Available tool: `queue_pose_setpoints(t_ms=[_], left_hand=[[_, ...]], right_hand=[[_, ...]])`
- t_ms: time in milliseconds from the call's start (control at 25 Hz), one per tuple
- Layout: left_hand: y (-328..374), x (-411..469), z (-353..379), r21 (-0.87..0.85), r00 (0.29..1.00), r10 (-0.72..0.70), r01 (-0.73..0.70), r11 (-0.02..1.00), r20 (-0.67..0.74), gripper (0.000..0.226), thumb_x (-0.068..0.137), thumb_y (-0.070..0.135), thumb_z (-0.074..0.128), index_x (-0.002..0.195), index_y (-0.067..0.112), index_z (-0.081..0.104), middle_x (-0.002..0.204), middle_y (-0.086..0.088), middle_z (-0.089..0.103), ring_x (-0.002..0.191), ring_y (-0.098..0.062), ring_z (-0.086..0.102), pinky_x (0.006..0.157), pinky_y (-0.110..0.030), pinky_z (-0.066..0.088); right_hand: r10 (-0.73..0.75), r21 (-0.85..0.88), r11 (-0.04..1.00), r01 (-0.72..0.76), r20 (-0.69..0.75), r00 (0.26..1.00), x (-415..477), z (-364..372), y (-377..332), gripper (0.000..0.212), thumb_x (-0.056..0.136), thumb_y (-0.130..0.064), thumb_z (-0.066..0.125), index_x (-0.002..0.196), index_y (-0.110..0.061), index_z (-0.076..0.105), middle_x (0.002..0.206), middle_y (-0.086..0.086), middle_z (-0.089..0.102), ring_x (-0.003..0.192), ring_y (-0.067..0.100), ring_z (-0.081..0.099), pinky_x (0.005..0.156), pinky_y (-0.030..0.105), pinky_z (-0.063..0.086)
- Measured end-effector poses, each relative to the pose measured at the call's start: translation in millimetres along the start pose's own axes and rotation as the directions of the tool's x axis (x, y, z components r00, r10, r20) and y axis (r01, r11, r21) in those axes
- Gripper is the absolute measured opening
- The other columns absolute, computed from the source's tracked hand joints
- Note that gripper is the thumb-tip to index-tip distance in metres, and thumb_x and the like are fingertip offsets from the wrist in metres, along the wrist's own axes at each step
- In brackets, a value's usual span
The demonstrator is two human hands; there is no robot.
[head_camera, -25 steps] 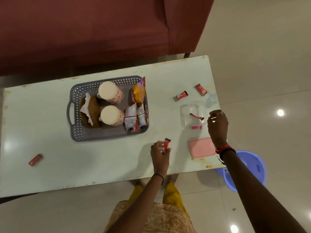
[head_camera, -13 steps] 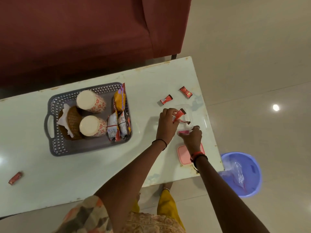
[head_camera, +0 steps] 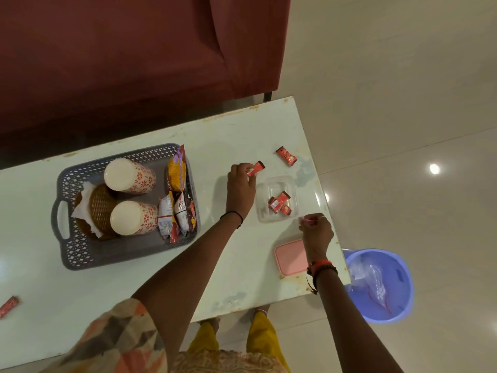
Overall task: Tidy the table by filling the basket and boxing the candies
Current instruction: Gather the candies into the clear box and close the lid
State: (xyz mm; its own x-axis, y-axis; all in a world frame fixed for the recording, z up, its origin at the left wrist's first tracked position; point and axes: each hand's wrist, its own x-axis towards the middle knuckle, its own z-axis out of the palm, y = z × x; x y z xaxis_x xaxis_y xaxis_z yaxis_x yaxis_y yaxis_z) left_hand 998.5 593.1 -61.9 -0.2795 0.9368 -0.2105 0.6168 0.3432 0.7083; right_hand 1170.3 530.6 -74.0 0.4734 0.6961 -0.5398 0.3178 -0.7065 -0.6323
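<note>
A clear plastic box [head_camera: 292, 182] stands near the table's right end with a few red candies [head_camera: 279, 203] inside. My left hand [head_camera: 240, 187] is just left of the box and pinches a red candy [head_camera: 256, 168] at the box's far-left corner. My right hand [head_camera: 316, 234] is at the box's near-right corner, fingers closed on a small pink candy [head_camera: 306, 221]. Another red candy [head_camera: 286, 156] lies beyond the box, and one [head_camera: 8, 307] at the far left edge. The pink lid [head_camera: 289, 258] lies nearer me. The grey basket [head_camera: 80, 255] holds two cups, snack packets and a wicker piece.
A blue bin [head_camera: 387, 310] with a plastic bag in it stands on the floor off the table's right near corner. A dark red sofa [head_camera: 134, 63] runs along the far side of the white table [head_camera: 236, 278]. My legs show below the near edge.
My left hand let its red candy go into the box and moved beyond to take hold of another. My right hand picked the pink candy up from beside the box.
</note>
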Motion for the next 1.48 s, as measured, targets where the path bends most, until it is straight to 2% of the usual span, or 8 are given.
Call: queue_pose_setpoints(t_ms=[160, 280, 520, 720, 920, 1080, 1320, 1480], left_hand=[[-5.4, 16.8, -4.9, 0.141, 0.998, -0.012, 0.002, 0.990, 0.069, 0.029, 0.090, 0.012, 0.056, 0.118, 0.006, 0.052, 0.123, -0.016, 0.052, 0.111, -0.031, 0.050, 0.093, -0.041, 0.046], [-10.2, 22.2, -1.0, 0.224, 0.989, -0.024, -0.009, 0.975, 0.144, 0.037, 0.086, 0.016, 0.062, 0.120, 0.006, 0.050, 0.125, -0.015, 0.051, 0.113, -0.031, 0.048, 0.095, -0.040, 0.044], [-16.5, 31.6, 11.3, 0.361, 0.988, -0.023, -0.034, 0.932, 0.152, 0.033, 0.089, 0.018, 0.059, 0.119, 0.006, 0.050, 0.123, -0.015, 0.051, 0.113, -0.030, 0.048, 0.095, -0.039, 0.045], [-20.4, 38.7, 7.1, 0.232, 0.993, -0.053, 0.026, 0.972, 0.109, 0.024, 0.089, 0.012, 0.056, 0.112, 0.005, 0.055, 0.116, -0.017, 0.054, 0.107, -0.032, 0.049, 0.091, -0.038, 0.043], [-14.6, 7.0, 0.2, -0.066, 0.997, -0.053, 0.048, 0.997, -0.065, 0.021, 0.087, 0.013, 0.061, 0.108, 0.010, 0.058, 0.106, -0.010, 0.057, 0.098, -0.026, 0.052, 0.088, -0.034, 0.043], [-5.8, -30.6, 8.3, 0.006, 0.999, 0.053, -0.053, 0.999, -0.002, 0.022, 0.086, 0.021, 0.063, 0.108, 0.022, 0.058, 0.106, 0.001, 0.057, 0.097, -0.016, 0.053, 0.086, -0.023, 0.040], [0.7, -44.0, 24.3, 0.089, 0.995, 0.046, -0.053, 0.995, 0.084, 0.048, 0.083, 0.031, 0.066, 0.125, 0.019, 0.048, 0.115, -0.005, 0.055, 0.103, -0.017, 0.050, 0.089, -0.027, 0.042], [-6.1, -47.5, 17.4, 0.036, 0.998, 0.031, -0.033, 0.999, 0.053, 0.054, 0.080, 0.036, 0.068, 0.126, 0.020, 0.045, 0.110, -0.003, 0.055, 0.101, -0.016, 0.050, 0.088, -0.027, 0.041]], right_hand=[[-0.190, 0.032, 0.980, 0.195, -0.115, 0.975, -2.6, -20.3, -26.2, 0.012, 0.086, -0.011, 0.064, 0.094, -0.002, 0.065, 0.095, 0.015, 0.070, 0.081, 0.021, 0.065, 0.060, -0.001, 0.040], [-0.343, -0.029, 0.939, 0.343, 0.003, 0.939, -8.2, -17.0, -49.2, 0.009, 0.085, -0.008, 0.063, 0.094, -0.009, 0.067, 0.096, 0.004, 0.067, 0.081, 0.013, 0.059, 0.060, -0.006, 0.038], [-0.422, -0.200, 0.842, 0.501, 0.335, 0.843, -0.8, 3.0, -63.5, 0.020, 0.084, -0.010, 0.068, 0.103, -0.009, 0.066, 0.106, 0.007, 0.064, 0.095, 0.021, 0.058, 0.074, 0.024, 0.047], [-0.465, -0.170, 0.844, 0.508, 0.236, 0.853, 33.8, 1.3, -79.1, 0.012, 0.087, -0.007, 0.061, 0.098, -0.010, 0.064, 0.104, 0.008, 0.066, 0.082, 0.016, 0.058, 0.063, 0.012, 0.041], [-0.432, -0.314, 0.813, 0.490, 0.237, 0.870, 86.5, 18.7, -104.3, 0.026, 0.090, 0.003, 0.045, 0.110, -0.002, 0.061, 0.116, 0.018, 0.060, 0.106, 0.030, 0.057, 0.085, 0.033, 0.048], [-0.408, -0.425, 0.722, 0.546, 0.376, 0.832, 103.1, 33.1, -114.9, 0.034, 0.092, -0.003, 0.051, 0.126, -0.003, 0.052, 0.127, 0.021, 0.049, 0.119, 0.035, 0.047, 0.097, 0.039, 0.044], [-0.499, -0.544, 0.516, 0.662, 0.437, 0.749, 102.2, 45.0, -110.8, 0.032, 0.091, 0.000, 0.051, 0.123, 0.000, 0.053, 0.119, 0.021, 0.053, 0.110, 0.035, 0.049, 0.088, 0.040, 0.050], [-0.459, -0.504, 0.594, 0.627, 0.428, 0.779, 99.6, 43.5, -112.6, 0.031, 0.084, 0.000, 0.055, 0.115, 0.003, 0.055, 0.115, 0.021, 0.054, 0.109, 0.034, 0.050, 0.087, 0.038, 0.049]])
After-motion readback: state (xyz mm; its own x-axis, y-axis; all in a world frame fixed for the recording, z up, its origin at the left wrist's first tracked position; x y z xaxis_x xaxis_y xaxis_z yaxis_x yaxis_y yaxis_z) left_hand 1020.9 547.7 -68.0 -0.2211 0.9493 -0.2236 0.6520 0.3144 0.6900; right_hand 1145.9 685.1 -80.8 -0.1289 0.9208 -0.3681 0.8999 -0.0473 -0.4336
